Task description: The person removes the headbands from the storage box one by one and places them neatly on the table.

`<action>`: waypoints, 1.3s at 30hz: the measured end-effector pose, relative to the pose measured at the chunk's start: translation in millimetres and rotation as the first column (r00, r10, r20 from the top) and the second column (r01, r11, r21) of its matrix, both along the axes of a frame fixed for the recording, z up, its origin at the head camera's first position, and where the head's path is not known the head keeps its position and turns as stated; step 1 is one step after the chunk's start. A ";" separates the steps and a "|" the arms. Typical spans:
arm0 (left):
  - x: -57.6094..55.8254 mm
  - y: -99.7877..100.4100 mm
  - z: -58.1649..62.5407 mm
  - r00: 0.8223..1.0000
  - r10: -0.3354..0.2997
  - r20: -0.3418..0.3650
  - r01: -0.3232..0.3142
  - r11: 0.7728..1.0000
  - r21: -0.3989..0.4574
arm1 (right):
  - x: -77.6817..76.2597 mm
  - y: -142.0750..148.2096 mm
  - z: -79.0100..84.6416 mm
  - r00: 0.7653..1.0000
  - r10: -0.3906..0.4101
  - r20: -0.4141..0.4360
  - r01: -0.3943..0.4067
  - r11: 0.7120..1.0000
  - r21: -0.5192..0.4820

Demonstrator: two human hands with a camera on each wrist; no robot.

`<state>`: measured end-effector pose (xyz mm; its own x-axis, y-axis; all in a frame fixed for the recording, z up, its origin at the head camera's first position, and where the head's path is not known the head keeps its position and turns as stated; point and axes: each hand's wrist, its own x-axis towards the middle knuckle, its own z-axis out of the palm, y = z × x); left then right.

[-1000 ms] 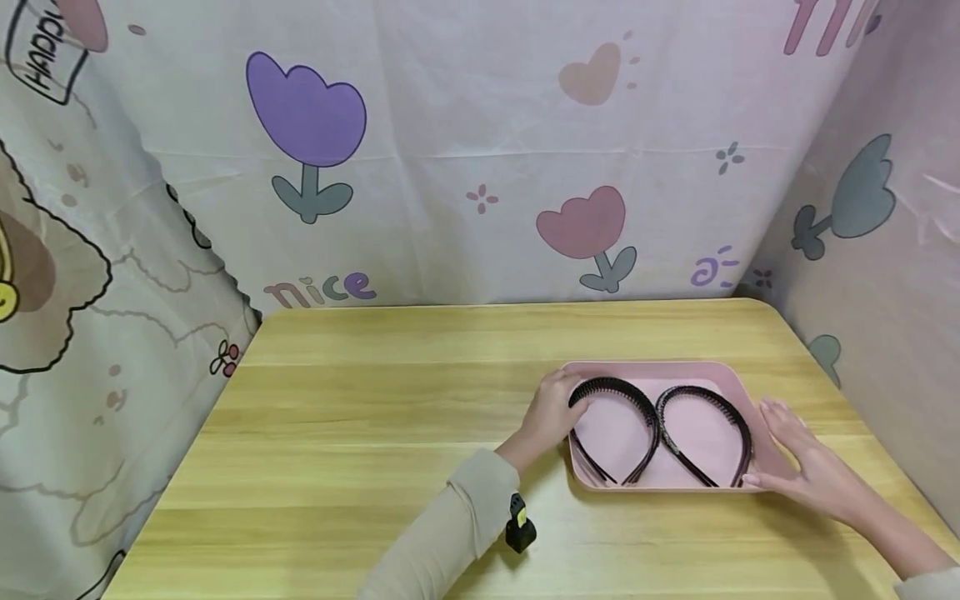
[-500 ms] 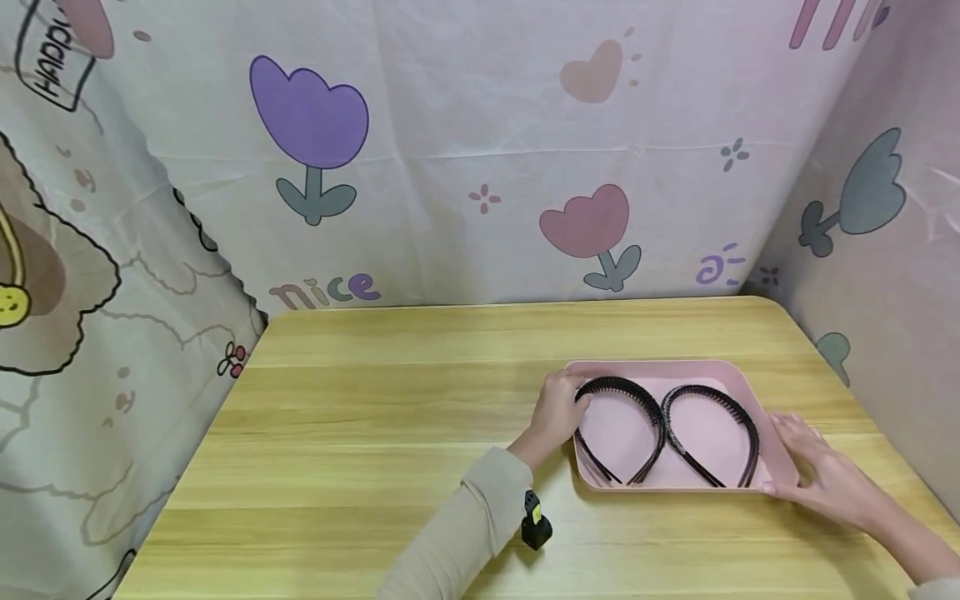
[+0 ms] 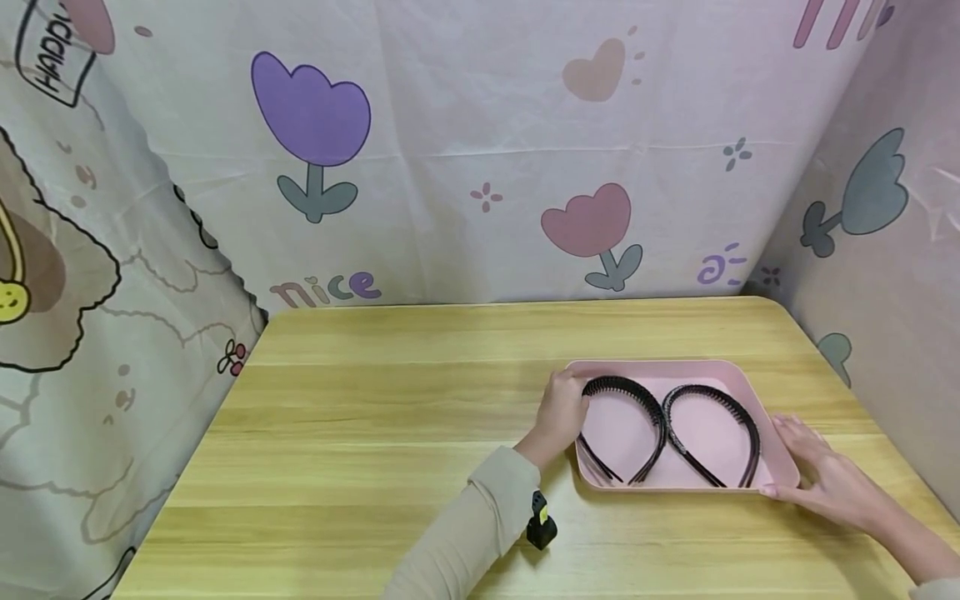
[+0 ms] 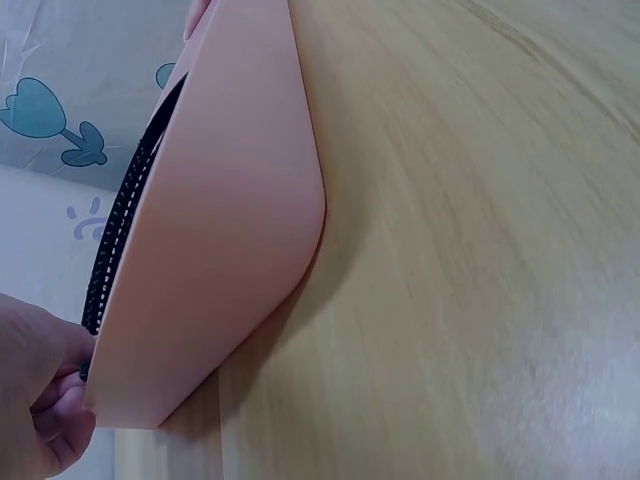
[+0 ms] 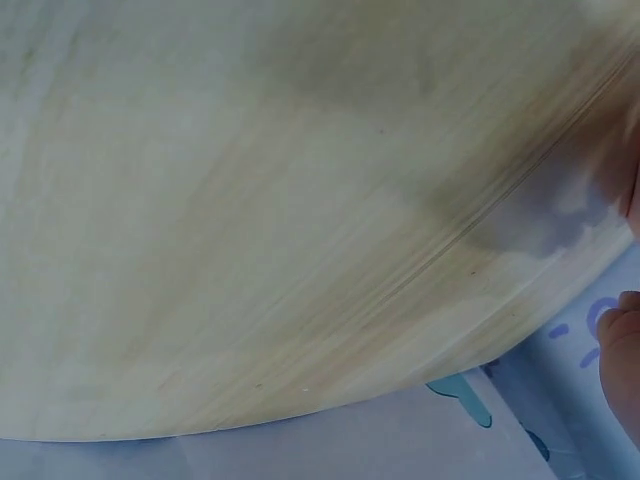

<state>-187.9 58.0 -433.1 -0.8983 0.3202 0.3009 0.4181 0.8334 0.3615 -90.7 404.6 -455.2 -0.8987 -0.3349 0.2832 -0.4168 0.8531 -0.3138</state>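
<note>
A pink tray [image 3: 780, 467] sits on the table's right half. Inside lie black toothed headbands in two groups, the left headband [image 3: 637, 396] and the right headband [image 3: 738, 417]. My left hand [image 3: 561, 412] is at the tray's left end, its curled fingers pinching the left headband's side. In the left wrist view, the headband [image 4: 125, 205] runs along the rim into these fingers, which partly hide it. My right hand [image 3: 828, 479] rests against the tray's right end, fingers fairly straight, thumb at the front corner. Only bits of its fingers [image 5: 625, 350] show in the right wrist view.
A light wooden table [image 3: 360, 442] carries the tray. Printed cloth [image 3: 450, 108] hangs behind it and along both sides. A small black device [image 3: 541, 525] hangs at the left cuff.
My right hand has come closer, from beside the tray's right end to touching it. The left hand has shifted slightly right, fingers now more closed over the left headband.
</note>
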 end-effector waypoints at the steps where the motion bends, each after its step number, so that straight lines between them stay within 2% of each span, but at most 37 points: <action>1: 0.2 0.7 0.3 1.000 0.007 0.003 -0.007 1.000 0.011 | -0.3 -0.2 0.5 1.000 0.001 0.000 -0.001 1.000 0.003; 8: 3.2 4.0 0.3 0.999 0.052 0.003 -0.052 0.997 0.050 | -1.7 -0.1 1.0 1.000 -0.004 0.013 0.004 1.000 0.020; 14: 6.0 6.1 2.2 0.993 0.091 0.071 -0.099 0.988 0.122 | -1.0 0.1 -0.7 1.000 0.005 0.001 -0.005 1.000 0.026; 18: 5.0 5.7 4.0 0.984 0.083 0.154 -0.118 0.966 0.231 | 0.4 0.0 -2.5 1.000 0.012 -0.012 -0.012 1.000 0.015; 20: 4.3 5.0 5.2 0.982 0.075 0.173 -0.120 0.956 0.266 | 0.9 -0.3 -2.9 1.000 0.012 -0.016 -0.012 1.000 0.009; 26: 1.8 2.2 11.4 0.987 0.060 0.150 -0.101 0.952 0.289 | 1.3 -1.4 -3.7 1.000 -0.004 -0.003 0.004 1.000 0.009; 32: -1.6 -5.4 22.8 0.972 0.048 0.229 -0.139 0.906 0.400 | -0.2 0.8 -4.6 1.000 -0.007 0.005 0.007 1.000 0.014; 39: -6.0 -23.2 27.7 0.964 0.044 0.261 -0.171 0.856 0.488 | -2.1 0.0 -2.9 1.000 -0.007 0.014 0.007 1.000 0.016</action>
